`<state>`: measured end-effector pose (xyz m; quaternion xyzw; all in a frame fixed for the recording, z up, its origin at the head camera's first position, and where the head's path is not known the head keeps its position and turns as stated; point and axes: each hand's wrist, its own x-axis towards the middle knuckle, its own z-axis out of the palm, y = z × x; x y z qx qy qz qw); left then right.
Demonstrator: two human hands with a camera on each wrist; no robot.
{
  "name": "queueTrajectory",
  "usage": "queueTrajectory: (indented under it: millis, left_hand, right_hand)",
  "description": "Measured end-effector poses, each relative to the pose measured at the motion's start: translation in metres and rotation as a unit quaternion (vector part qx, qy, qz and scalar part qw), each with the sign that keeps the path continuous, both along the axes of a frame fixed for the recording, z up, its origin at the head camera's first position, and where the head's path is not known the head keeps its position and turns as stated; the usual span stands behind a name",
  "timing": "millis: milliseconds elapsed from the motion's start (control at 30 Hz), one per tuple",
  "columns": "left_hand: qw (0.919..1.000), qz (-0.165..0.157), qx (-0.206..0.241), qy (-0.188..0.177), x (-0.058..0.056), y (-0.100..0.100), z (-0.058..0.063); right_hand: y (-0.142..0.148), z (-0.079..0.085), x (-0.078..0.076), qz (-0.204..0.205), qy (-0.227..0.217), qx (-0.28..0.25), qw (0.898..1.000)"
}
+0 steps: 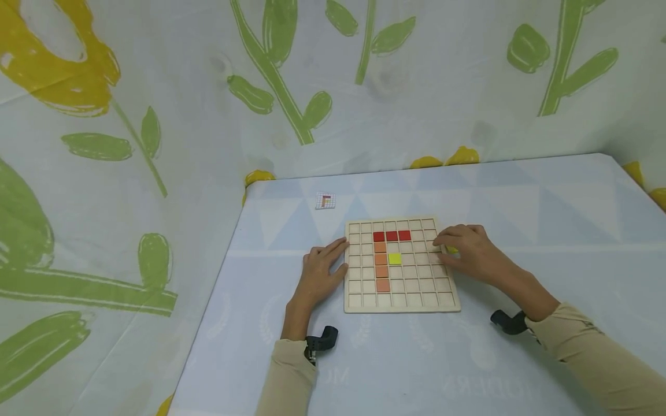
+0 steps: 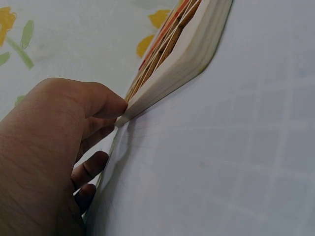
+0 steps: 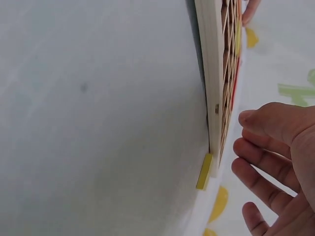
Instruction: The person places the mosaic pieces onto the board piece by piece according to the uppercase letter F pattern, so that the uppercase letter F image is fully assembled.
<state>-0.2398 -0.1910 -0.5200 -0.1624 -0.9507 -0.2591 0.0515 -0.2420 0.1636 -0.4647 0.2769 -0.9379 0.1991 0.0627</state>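
Observation:
A square wooden grid board [image 1: 416,283] lies on the table. Red tiles [image 1: 392,236] form a short row near its far side, and a column of orange tiles [image 1: 381,259] runs toward the near side. One yellow tile [image 1: 395,259] sits just right of that column. My left hand [image 1: 319,274] rests at the board's left edge, thumb and fingertips touching it. Over the right edge hovers my right hand [image 1: 470,248]; in the right wrist view nothing is between its loosely bent fingers [image 3: 266,164]. A loose yellow tile [image 3: 204,171] lies against the board's right side, partly hidden by that hand in the head view.
Beyond the board's far left corner lies a small card [image 1: 325,200] printed with a grid and coloured squares. A fabric backdrop [image 1: 432,86] with green leaves and yellow flowers rises behind and left of the table [image 1: 572,260].

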Motion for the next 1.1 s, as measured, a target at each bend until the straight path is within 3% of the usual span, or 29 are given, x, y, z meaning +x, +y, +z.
queueTrajectory:
  millis: [367,633,1100]
  left_hand:
    - [1.0000,-0.002,0.007,-0.002,0.000,-0.001,0.000]
    - [0.9999,-0.002,0.013,0.006,0.001,0.000,0.000]
    - [0.9999,-0.002,0.017,0.003,0.001,0.000,0.000]
  right_hand:
    - [0.014,-0.010,-0.003,-0.026,0.002,0.014,1.000]
    - [0.019,-0.010,-0.003,-0.023,0.010,0.004,1.000]
    - [0.021,-0.010,-0.007,-0.046,-0.021,0.040,0.998]
